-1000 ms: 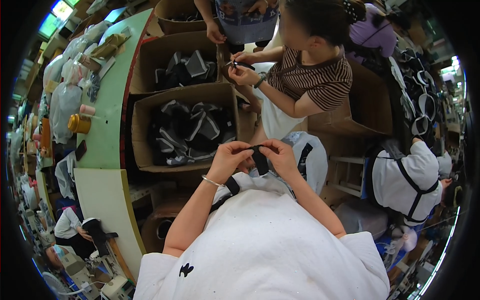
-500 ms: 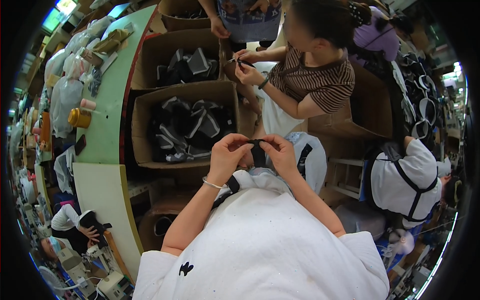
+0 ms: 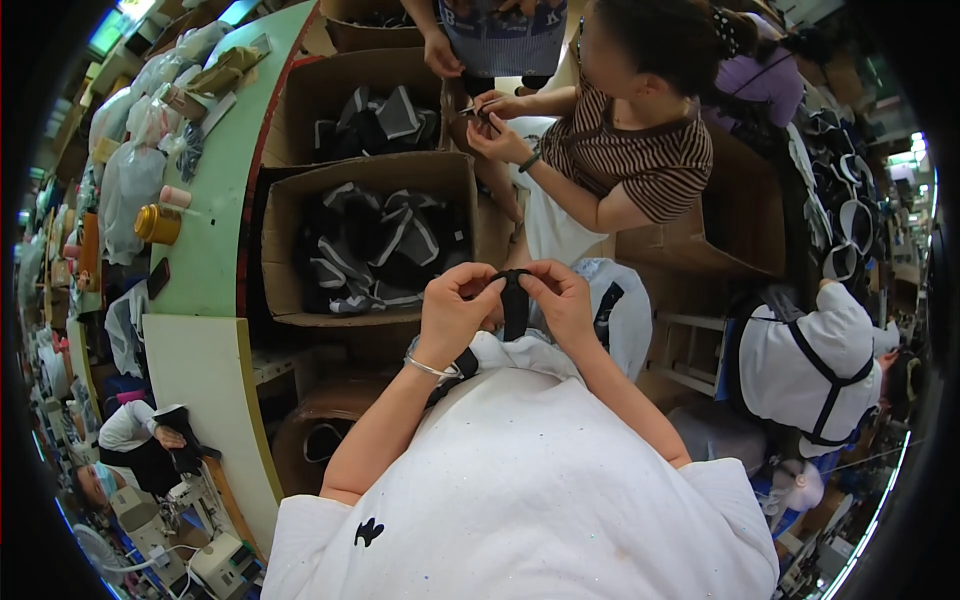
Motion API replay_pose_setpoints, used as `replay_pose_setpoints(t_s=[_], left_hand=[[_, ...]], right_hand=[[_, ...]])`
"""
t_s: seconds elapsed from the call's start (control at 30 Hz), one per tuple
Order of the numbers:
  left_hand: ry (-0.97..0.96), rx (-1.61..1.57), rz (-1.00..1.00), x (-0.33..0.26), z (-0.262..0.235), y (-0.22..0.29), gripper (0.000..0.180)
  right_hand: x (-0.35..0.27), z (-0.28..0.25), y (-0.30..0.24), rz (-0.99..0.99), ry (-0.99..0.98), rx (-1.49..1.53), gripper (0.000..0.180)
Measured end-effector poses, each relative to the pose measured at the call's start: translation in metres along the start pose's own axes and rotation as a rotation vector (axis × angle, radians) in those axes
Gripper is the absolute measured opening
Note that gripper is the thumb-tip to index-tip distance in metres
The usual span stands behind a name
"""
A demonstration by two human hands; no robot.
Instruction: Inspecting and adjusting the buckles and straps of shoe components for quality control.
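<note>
Head view: an amber jar sits by the left edge of the green table, and beside the near right corner of a cardboard box the left hand pinches a black strip, also gripped by the right hand.

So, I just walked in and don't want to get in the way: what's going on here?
The person's left hand and right hand pinch the top of a black strip between their fingers, and it hangs down in front of the white top. Just beyond, to the left, an open cardboard box holds black and grey pieces. Across from the person, a co-worker in a striped top handles a small dark item, too small to make out.
</note>
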State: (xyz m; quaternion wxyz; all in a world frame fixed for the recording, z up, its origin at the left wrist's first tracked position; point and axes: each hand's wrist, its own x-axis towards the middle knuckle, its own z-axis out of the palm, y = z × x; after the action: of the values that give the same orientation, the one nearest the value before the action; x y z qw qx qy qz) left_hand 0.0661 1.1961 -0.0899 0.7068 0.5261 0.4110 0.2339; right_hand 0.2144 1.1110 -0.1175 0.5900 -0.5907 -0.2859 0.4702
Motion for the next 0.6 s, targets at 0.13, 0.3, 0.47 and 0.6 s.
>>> replay_pose_setpoints(t_s=[0.13, 0.3, 0.47, 0.6], left_hand=[[-0.022, -0.156, -0.091, 0.001, -0.001, 0.002, 0.015], [-0.079, -0.293, -0.152, 0.002, -0.001, 0.001, 0.018], [-0.092, -0.367, -0.174, 0.004, -0.003, -0.004, 0.019], [-0.077, -0.411, -0.182, 0.002, -0.003, -0.006, 0.019]], right_hand=[[0.001, 0.002, -0.003, 0.013, 0.038, 0.023, 0.014], [0.001, 0.0, -0.007, 0.045, 0.021, 0.054, 0.017], [0.003, 0.003, -0.008, 0.033, 0.047, 0.077, 0.013], [0.0, 0.007, -0.011, 0.018, 0.083, 0.059, 0.009]])
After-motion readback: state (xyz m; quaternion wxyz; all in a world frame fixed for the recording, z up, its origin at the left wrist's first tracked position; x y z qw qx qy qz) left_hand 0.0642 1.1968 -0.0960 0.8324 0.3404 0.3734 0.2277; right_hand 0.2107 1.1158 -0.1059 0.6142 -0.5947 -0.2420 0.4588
